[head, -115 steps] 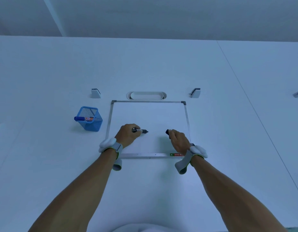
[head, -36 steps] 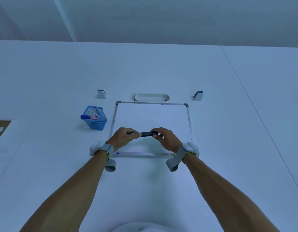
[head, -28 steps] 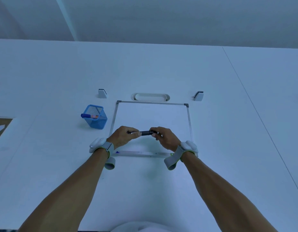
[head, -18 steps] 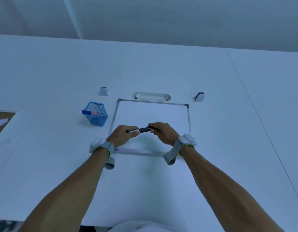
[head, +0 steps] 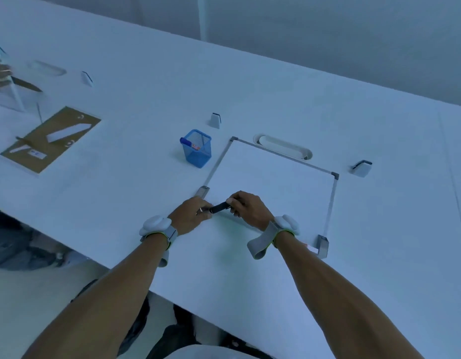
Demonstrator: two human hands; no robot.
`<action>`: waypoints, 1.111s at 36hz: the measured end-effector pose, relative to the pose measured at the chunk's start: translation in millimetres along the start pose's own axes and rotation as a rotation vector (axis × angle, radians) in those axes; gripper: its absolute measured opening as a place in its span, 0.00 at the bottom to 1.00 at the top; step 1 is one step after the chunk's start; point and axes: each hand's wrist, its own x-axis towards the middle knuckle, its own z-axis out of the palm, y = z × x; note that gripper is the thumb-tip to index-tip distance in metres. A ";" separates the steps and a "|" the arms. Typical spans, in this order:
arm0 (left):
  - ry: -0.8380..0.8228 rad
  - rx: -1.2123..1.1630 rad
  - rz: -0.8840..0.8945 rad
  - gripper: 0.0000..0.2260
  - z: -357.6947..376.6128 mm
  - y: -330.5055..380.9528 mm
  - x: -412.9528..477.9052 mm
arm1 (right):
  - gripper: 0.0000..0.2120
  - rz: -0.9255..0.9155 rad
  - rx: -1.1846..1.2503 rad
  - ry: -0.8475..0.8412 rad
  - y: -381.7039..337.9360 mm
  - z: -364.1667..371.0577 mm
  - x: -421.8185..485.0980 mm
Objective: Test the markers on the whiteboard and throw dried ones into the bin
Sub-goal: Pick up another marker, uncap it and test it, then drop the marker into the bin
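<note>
On the left, the blue mesh holder [head: 197, 149] stands on the table [head: 120, 193] just beside the whiteboard's left edge, with a blue marker [head: 190, 144] lying across its rim; a careless sweep of the forearm toward it could tip it, I judge. Next, the left hand [head: 188, 216] has its grip closed on the near end of the black marker [head: 219, 207], thumb and fingers pinching it. The marker hangs just above the near left part of the whiteboard [head: 273, 187]; its long axis runs nearly level, rising a little to the right. Whether the cap is fully seated I cannot tell. If it is not, the tip could dry or smear the skin, and a sideways push could bend the cap on crooked. Further right, the right hand [head: 246, 207] closes its grip on the far end. No bin is in view, so a dried marker might end up back in the holder by mistake.
</note>
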 end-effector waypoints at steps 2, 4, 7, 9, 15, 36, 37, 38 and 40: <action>0.047 -0.018 -0.056 0.12 -8.2 -20.0 -18.6 | 0.13 -0.021 -0.016 -0.064 -13.8 23.3 6.8; 0.066 -0.032 -0.086 0.13 -14.1 -33.1 -32.0 | 0.15 -0.029 -0.020 -0.097 -22.2 41.1 11.8; 0.109 -0.051 -0.149 0.12 -28.5 -59.2 -62.0 | 0.14 -0.046 -0.034 -0.166 -38.7 79.5 22.0; 0.126 -0.069 -0.209 0.11 -37.7 -79.7 -83.7 | 0.14 -0.062 -0.057 -0.217 -49.0 108.6 27.2; 0.219 -0.147 -0.380 0.11 -54.0 -149.5 -153.1 | 0.16 -0.125 -0.223 -0.292 -76.5 196.1 32.0; 0.291 -0.364 -1.123 0.12 -27.4 -326.3 -280.7 | 0.37 -0.209 -1.032 -0.071 -72.0 345.3 88.4; 0.276 -0.368 -1.134 0.14 -24.7 -331.9 -282.3 | 0.37 -0.216 -1.036 -0.067 -73.1 346.3 86.0; 0.238 -0.359 -1.136 0.17 -24.3 -335.2 -280.2 | 0.37 -0.213 -1.042 -0.069 -73.6 346.7 87.0; 0.151 -0.330 -1.108 0.10 -26.4 -332.7 -274.9 | 0.37 -0.205 -1.048 -0.070 -74.3 346.9 88.5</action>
